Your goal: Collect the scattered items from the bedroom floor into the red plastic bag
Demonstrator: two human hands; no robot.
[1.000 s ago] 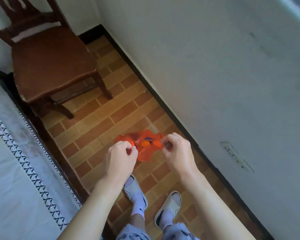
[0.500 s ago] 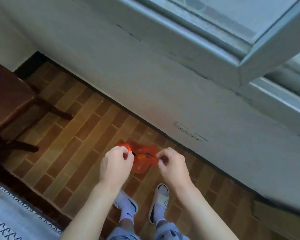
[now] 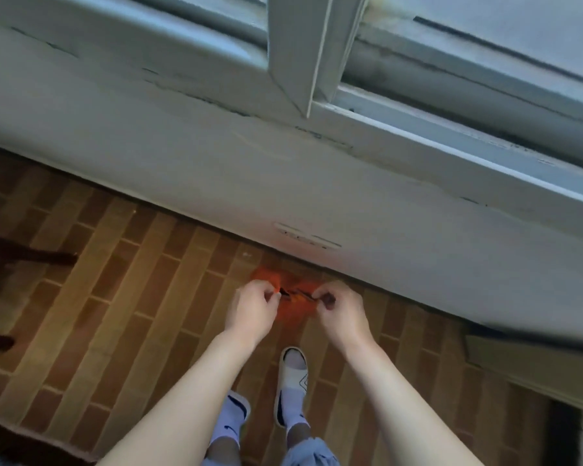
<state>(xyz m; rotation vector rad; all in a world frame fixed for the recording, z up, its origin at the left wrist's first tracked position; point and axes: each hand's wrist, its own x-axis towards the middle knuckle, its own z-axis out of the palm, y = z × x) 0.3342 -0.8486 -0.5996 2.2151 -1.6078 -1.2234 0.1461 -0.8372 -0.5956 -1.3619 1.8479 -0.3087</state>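
— Red plastic bag (image 3: pixel 285 306): where was it?
— Stretched between both hands, above the brick-patterned floor (image 3: pixel 122 297); left hand (image 3: pixel 253 311) pinched its nine-o'clock edge, right hand (image 3: pixel 342 312) its three-o'clock edge.

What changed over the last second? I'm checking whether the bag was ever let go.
The view swung right: the chair and bed slid out at left, and the window frame came in above. Both the left hand and right hand kept pinching the red plastic bag, stretched between them; neither grip let go.
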